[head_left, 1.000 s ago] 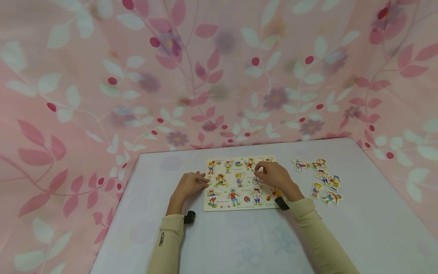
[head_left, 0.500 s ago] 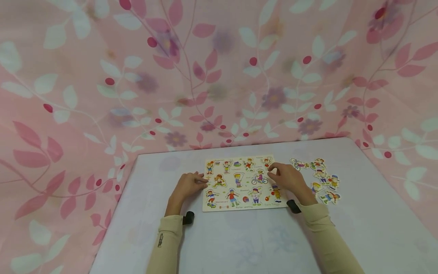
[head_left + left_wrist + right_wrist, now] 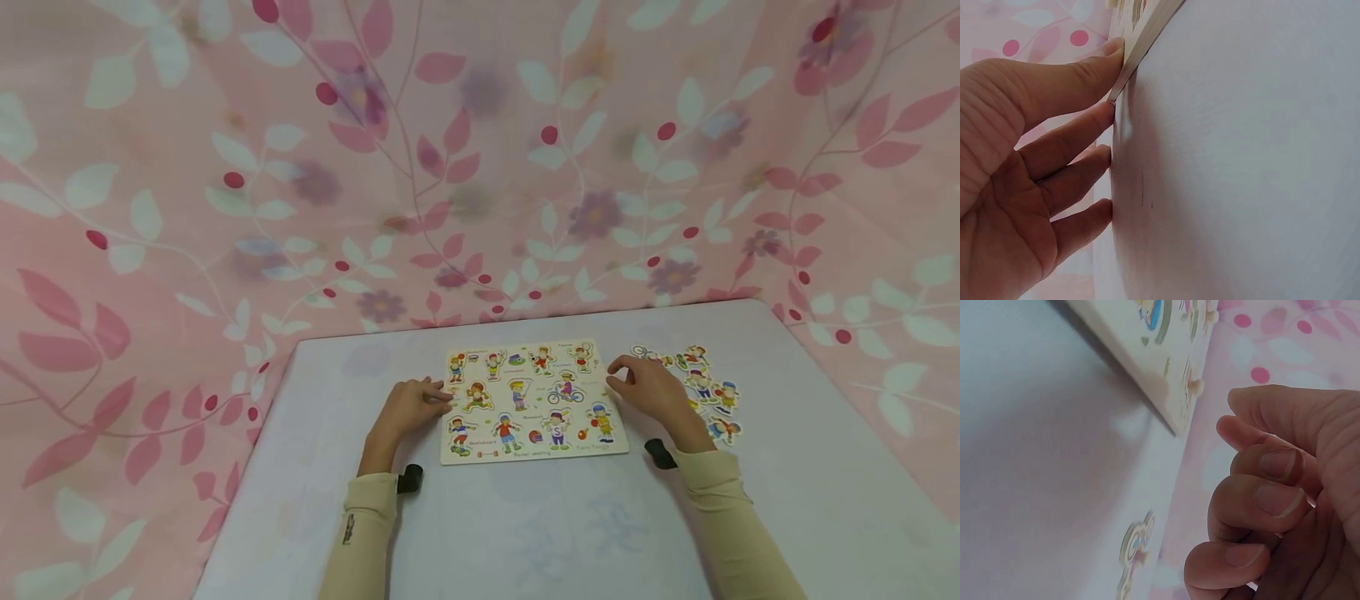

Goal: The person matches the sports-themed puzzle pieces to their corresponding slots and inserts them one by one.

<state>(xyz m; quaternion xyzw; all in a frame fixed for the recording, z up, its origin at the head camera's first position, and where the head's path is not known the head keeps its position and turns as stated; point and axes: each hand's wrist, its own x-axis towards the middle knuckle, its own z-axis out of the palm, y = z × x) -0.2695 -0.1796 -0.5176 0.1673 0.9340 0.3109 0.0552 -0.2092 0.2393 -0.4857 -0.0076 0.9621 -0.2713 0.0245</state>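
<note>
A pale wooden peg puzzle board [image 3: 540,457] printed with children doing sports lies on the table. Along its left edge rest the thumb and forefinger of my left hand [image 3: 406,410]; in the left wrist view the thumb [image 3: 1079,81] touches the edge and the other fingertips reach the tabletop. My right hand [image 3: 654,392] hovers just beyond the board's right edge, fingers loosely bent and holding nothing. A small wooden knob [image 3: 1195,386] stands up from the board in the right wrist view. Right beside this hand lie several loose cutout puzzle pieces [image 3: 726,398], partly hidden by it.
White cloth covers the table [image 3: 525,533]. Behind it hangs a pink curtain [image 3: 480,167] patterned with leaves and flowers. One loose piece [image 3: 1135,547] lies flat below the board's corner in the right wrist view.
My right hand has moved right, from over the board's upper right part to past its right edge, uncovering the bicycle and tennis figures. The left hand has stayed at the left edge.
</note>
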